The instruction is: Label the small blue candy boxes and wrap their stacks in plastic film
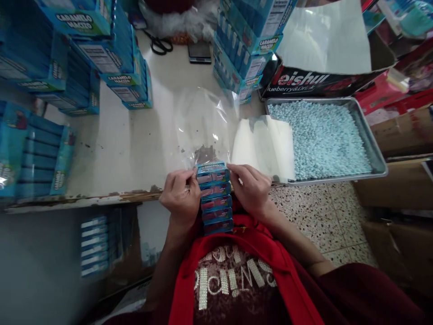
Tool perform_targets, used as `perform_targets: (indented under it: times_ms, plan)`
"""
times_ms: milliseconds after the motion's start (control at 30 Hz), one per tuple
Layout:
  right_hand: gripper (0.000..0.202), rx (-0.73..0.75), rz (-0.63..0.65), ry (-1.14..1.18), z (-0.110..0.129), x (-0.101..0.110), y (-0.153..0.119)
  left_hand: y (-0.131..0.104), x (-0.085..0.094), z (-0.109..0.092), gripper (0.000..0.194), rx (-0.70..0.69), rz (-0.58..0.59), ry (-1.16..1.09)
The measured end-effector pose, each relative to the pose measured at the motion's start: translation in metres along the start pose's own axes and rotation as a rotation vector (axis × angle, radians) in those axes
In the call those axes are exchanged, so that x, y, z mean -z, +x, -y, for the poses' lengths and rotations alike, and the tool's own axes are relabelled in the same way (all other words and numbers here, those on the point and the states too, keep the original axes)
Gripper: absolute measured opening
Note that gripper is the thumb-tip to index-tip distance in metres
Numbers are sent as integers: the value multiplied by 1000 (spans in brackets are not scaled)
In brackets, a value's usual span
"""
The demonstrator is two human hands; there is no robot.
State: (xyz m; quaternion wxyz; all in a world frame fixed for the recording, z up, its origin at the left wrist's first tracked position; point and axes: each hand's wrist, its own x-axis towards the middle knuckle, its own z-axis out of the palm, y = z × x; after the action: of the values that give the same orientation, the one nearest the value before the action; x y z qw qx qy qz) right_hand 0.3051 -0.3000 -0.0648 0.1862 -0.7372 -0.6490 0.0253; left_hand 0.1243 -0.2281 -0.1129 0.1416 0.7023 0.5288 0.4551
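Observation:
A row of several small blue candy boxes (216, 202) lies against my body at the table's front edge. From its far end a sheet of clear plastic film (206, 117) stretches forward over the table. My left hand (181, 192) is closed in a pinch at the far left corner of the row, where the film meets the boxes. On the opposite corner, my right hand (252, 187) pinches with thumb and forefinger at the film's edge. The exact grip of the fingers is partly hidden, and the film is hard to trace near them.
Stacks of blue candy display boxes stand at the left (125, 67) and back (246, 54). A metal tray (379, 158) of light-blue candies sits at right, with white paper (264, 144) over its near side. Scissors (158, 44) and a small scale (199, 52) lie behind.

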Motion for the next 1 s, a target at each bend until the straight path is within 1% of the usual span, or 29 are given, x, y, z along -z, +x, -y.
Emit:
perform_targets:
  times_ms: [100,133,167,233,267,333,367,433,533,600,667,700,800,900,1000]
  plan:
    - [32,145,-4,-13,-17,-13,-12,-10,-1,3,11,-82,-89,33]
    - [29,206,-33,-10,-23,-18,-16,-15,-1,4,8,-128,-133,52]
    - [27,267,-89,-2,-29,-23,-19,-20,-1,6,7,-180,-177,71]
    - [21,371,-268,36,-37,-33,-23,-29,-1,12,7,-287,-266,102]
    - [17,398,-364,64,-38,-38,-23,-34,-1,17,10,-330,-297,117]
    - [14,380,-505,130,-38,-45,-19,-43,-2,31,13,-390,-319,141]
    - [15,353,-534,164,-36,-49,-17,-46,-3,39,12,-400,-301,145]
    - [17,298,-534,223,-33,-55,-11,-50,-8,55,12,-357,-248,149]
    - [16,274,-491,281,-31,-64,-8,-46,-20,71,24,-201,-236,153]
    - [15,248,-470,294,-33,-69,-10,-39,-28,74,21,-127,-188,176]
    - [13,231,-444,301,-36,-74,-12,-34,-31,73,14,-95,-68,217]
    - [12,224,-434,310,-37,-75,-13,-34,-31,72,14,-85,-8,241]
    - [16,239,-412,361,-39,-77,-14,-40,-26,70,18,-77,128,295]
    - [20,299,-391,358,-39,-74,-15,-53,-18,70,19,-99,238,309]
    - [21,356,-365,310,-42,-67,-23,-63,-11,69,15,-113,417,285]
